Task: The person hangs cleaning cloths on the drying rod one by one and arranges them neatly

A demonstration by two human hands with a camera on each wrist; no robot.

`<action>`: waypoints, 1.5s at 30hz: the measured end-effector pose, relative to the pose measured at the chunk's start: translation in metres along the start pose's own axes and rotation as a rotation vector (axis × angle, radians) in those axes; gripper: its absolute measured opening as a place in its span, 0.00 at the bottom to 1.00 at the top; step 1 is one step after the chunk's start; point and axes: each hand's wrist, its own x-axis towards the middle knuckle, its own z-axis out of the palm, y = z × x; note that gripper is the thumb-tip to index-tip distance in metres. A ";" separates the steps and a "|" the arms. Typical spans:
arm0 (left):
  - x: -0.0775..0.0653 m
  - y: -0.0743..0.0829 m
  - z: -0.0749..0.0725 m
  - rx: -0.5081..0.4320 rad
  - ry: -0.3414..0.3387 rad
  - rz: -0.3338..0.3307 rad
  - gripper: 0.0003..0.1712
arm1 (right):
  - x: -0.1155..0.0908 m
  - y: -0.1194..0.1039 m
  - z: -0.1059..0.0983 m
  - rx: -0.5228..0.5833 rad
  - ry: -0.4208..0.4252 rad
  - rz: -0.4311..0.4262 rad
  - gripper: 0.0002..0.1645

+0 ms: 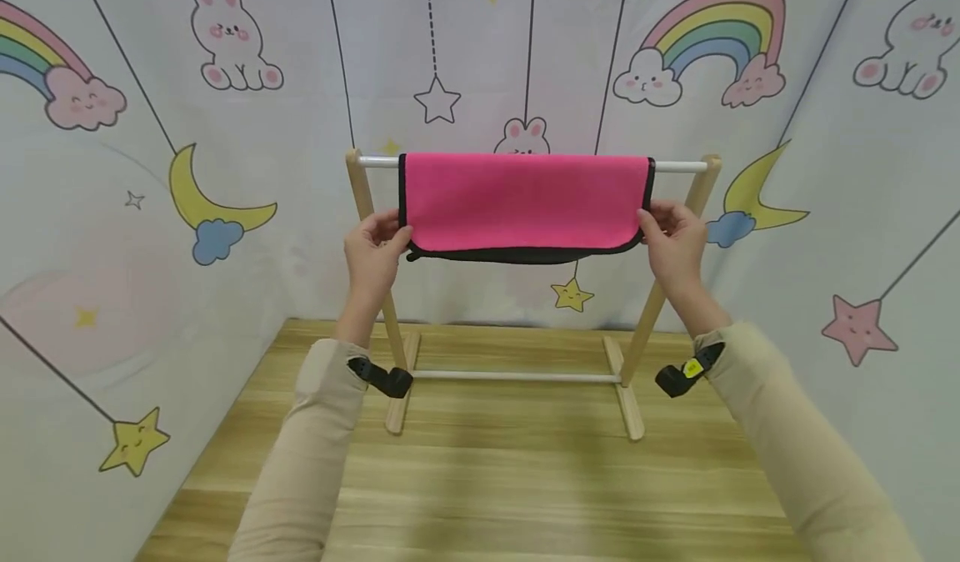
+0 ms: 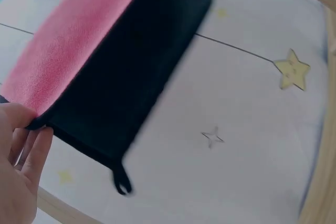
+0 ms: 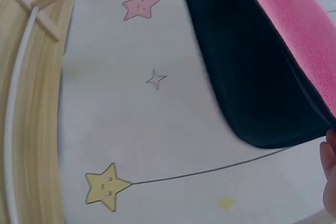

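A pink towel (image 1: 525, 202) with black edging hangs folded over the white top bar (image 1: 681, 166) of a small wooden rack. My left hand (image 1: 373, 247) pinches the lower left corner of its front flap between thumb and fingers. At the opposite corner, my right hand (image 1: 677, 241) pinches the black edge. Behind the front flap, the dark rear layer (image 2: 126, 61) hangs a little lower in the left wrist view, with a small loop (image 2: 122, 181) at its corner. Only part of the right hand (image 3: 329, 171) shows in the right wrist view.
The rack's wooden feet (image 1: 628, 403) stand on a wood-grain surface (image 1: 510, 479), joined by a white lower bar (image 1: 517, 376). Behind and at both sides hangs a pale backdrop (image 1: 465, 28) printed with rabbits, stars, moons and rainbows. Both wrists carry small black cameras (image 1: 382, 377).
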 end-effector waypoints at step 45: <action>-0.004 -0.023 0.001 0.105 -0.073 -0.067 0.19 | -0.024 0.014 -0.004 0.042 -0.034 -0.015 0.12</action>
